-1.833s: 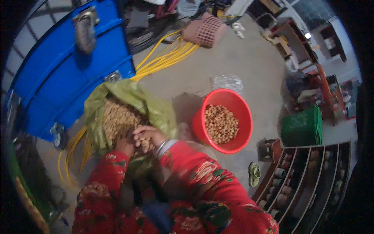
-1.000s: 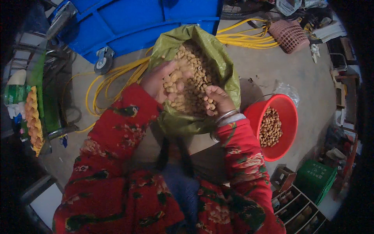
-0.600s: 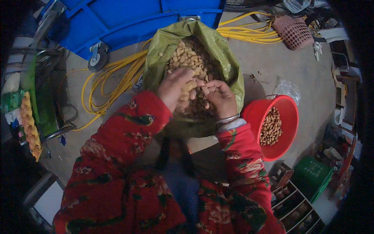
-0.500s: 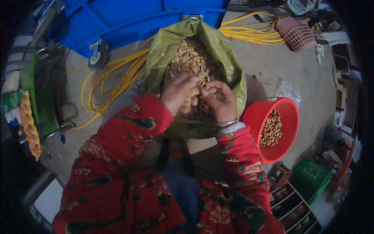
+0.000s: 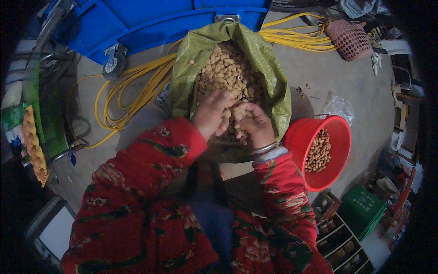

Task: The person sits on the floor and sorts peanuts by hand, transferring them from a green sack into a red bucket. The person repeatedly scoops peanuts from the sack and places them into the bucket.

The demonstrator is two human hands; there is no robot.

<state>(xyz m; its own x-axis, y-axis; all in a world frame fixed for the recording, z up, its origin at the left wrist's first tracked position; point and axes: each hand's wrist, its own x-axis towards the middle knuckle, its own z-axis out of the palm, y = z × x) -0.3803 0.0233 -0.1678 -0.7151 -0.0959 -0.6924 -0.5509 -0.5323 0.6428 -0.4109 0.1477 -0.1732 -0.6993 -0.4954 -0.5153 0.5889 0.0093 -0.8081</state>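
Note:
A green woven sack (image 5: 267, 55) stands wide open in front of me, filled with unshelled peanuts (image 5: 228, 68). My left hand (image 5: 212, 112) is curled over the near part of the heap, closed around peanuts that its fingers partly hide. Close beside it, my right hand (image 5: 256, 127) pinches a pale peanut between thumb and fingers; a metal bangle circles that wrist. The fingertips of both hands nearly meet. Right of the sack, a red bucket (image 5: 340, 157) leans toward me with a layer of peanuts (image 5: 319, 153) inside.
A blue wheeled cart (image 5: 155, 23) stands beyond the sack, its caster (image 5: 114, 65) on the floor. Yellow hose (image 5: 132, 98) lies coiled at left. A pink perforated basket (image 5: 350, 40), a clear plastic bag (image 5: 338, 108) and a green folded bundle (image 5: 362, 209) are at right.
My hands have drawn closer together over the peanuts, and the right fingers have curled in more. The view has shifted slightly; sack and bucket stand as before.

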